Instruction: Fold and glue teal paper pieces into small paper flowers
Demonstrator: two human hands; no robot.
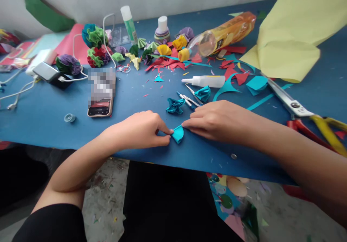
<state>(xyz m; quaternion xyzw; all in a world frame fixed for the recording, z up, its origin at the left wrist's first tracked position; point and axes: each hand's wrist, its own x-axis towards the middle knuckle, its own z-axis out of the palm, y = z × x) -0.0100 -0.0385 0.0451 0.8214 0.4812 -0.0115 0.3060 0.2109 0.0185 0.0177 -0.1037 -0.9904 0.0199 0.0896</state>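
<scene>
A small folded piece of turquoise paper (pixel 178 134) is held low over the blue table, near its front edge. Thumb and forefinger of my left hand (pixel 139 131) pinch the paper's left side. At its upper right corner, the fingertips of my right hand (pixel 219 121) are closed on the fold. Just beyond lie a pleated teal paper piece (pixel 175 106) and another pleated turquoise piece (pixel 203 94). Tweezers (pixel 193 94) and a pen-like tool lie between these two, partly hidden by my right hand.
Behind are a glue bottle (pixel 207 81), red paper scraps (pixel 169 64), a plastic drink bottle (pixel 222 35) and a glue stick (pixel 129 25). Large scissors (pixel 295 105) lie right, beside yellow paper (pixel 290 35). A phone (pixel 101 106) and cables are left; a small cap (pixel 69 118) lies nearby.
</scene>
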